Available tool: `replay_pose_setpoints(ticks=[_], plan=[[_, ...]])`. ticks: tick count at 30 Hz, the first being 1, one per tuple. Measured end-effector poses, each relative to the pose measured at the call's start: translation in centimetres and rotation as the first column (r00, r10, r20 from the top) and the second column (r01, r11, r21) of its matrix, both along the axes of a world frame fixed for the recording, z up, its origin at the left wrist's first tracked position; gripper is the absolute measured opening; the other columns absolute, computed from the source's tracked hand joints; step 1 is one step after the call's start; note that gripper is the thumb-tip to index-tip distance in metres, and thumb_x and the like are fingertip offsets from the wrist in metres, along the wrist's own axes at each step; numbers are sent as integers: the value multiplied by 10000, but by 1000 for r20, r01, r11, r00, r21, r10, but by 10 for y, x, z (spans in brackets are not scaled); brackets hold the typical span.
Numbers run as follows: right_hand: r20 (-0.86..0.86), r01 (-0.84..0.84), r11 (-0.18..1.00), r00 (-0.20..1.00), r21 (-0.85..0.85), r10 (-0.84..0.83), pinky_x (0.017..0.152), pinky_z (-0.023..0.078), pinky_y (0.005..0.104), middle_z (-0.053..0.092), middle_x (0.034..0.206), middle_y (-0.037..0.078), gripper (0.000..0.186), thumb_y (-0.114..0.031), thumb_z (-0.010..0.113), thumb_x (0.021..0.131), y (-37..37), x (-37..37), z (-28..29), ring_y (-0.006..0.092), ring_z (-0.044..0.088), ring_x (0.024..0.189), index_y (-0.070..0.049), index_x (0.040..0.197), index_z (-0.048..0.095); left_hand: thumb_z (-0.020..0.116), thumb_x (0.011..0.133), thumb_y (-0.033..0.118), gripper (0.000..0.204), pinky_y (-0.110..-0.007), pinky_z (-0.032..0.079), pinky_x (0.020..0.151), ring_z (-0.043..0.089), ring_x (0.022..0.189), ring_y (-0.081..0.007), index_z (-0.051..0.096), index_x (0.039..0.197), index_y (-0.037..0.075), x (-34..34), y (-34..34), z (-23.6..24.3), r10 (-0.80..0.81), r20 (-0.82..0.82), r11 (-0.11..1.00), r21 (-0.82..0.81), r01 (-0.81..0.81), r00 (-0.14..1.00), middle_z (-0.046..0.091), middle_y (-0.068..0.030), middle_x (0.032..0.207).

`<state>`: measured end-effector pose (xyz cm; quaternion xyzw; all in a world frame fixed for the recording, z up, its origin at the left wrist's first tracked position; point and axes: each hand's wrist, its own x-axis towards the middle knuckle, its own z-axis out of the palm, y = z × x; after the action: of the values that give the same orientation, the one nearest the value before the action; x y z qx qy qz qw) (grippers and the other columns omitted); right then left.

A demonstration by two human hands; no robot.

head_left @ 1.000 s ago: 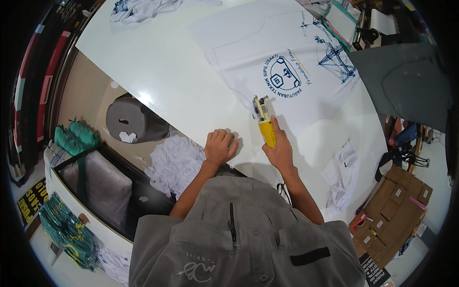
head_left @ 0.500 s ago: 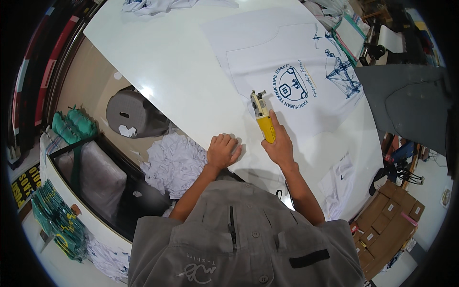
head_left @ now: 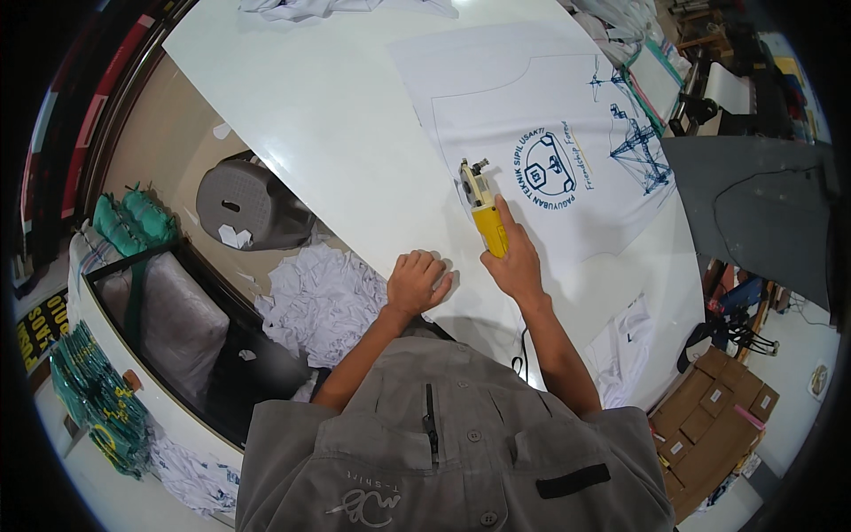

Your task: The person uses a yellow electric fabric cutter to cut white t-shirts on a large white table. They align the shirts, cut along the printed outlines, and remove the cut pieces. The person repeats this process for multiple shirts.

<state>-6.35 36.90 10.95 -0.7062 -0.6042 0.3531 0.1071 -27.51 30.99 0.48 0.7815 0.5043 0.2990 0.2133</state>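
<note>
My right hand (head_left: 518, 262) grips a yellow handheld electric cloth cutter (head_left: 490, 229). The cutter's pale head rests at the left edge of a white fabric panel (head_left: 483, 111), which carries a thin shape outline, a round blue emblem and blue crane-like drawings. My left hand (head_left: 417, 284) lies fingers apart on the white table (head_left: 310, 97), near its front-left edge, holding nothing. A black cord runs down beside my right forearm. A loose white cloth piece (head_left: 619, 350) lies right of that forearm.
A grey stool (head_left: 257, 199) and white scrap heap (head_left: 310, 301) lie beyond the table's left edge, near a dark open bin (head_left: 222, 372) and green bundles (head_left: 146, 213). Right are a dark grey board (head_left: 758, 217) and cardboard boxes (head_left: 714, 417). More cloth (head_left: 346, 7) lies at the far edge.
The cutter in my right hand has moved upward and slightly left along the panel's edge. The view has shifted, so the panel appears lower and further right. My left hand stays on the table.
</note>
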Motion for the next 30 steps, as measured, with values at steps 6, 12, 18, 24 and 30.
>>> replay_pose_setpoints(ticks=[6, 12, 18, 24, 30], plan=[[-1, -3, 1000, 1000, 2, 3, 962, 548, 481, 652, 1159, 205, 1052, -72, 715, 788, 5, -8, -2, 422, 676, 1083, -290, 1718, 272, 796, 860, 280, 223, -436, 458, 786, 612, 908, -278, 692, 971, 117, 0, 0, 1, 1, 18, 1000, 1, -1, 1000, 629, -67, 958], [2, -6, 999, 1000, 37, 6, 929, 558, 502, 646, 1141, 184, 1018, -112, 711, 800, 3, -13, -3, 417, 682, 1067, -304, 1707, 291, 794, 860, 278, 224, -436, 457, 787, 615, 911, -276, 696, 980, 116, 0, 0, 1, -6, 17, 999, 32, 5, 1000, 638, -64, 973], [-5, 12, 1000, 1000, 29, -12, 941, 557, 508, 647, 1144, 191, 1026, -117, 717, 804, 1, -18, -3, 420, 679, 1077, -320, 1710, 281, 791, 874, 286, 220, -397, 459, 791, 614, 925, -236, 721, 994, 116, -1, 1, -1, -10, -20, 999, 46, 11, 1000, 661, -39, 1001], [8, 35, 999, 999, 11, -35, 944, 551, 504, 637, 1139, 205, 1033, -109, 718, 813, -9, -20, -4, 431, 674, 1077, -309, 1718, 262, 780, 874, 269, 213, -431, 460, 805, 620, 920, -280, 700, 993, 111, -2, 0, -1, -18, 11, 1000, 21, 17, 1000, 651, -64, 986], [-15, 91, 994, 996, 53, -90, 935, 543, 498, 624, 1114, 216, 1041, -94, 717, 824, -28, -36, -6, 437, 665, 1045, -290, 1726, 236, 774, 886, 274, 213, -434, 462, 803, 619, 936, -276, 716, 1006, 108, -4, -1, -2, -24, 17, 1000, -4, 24, 1000, 653, -59, 998]])
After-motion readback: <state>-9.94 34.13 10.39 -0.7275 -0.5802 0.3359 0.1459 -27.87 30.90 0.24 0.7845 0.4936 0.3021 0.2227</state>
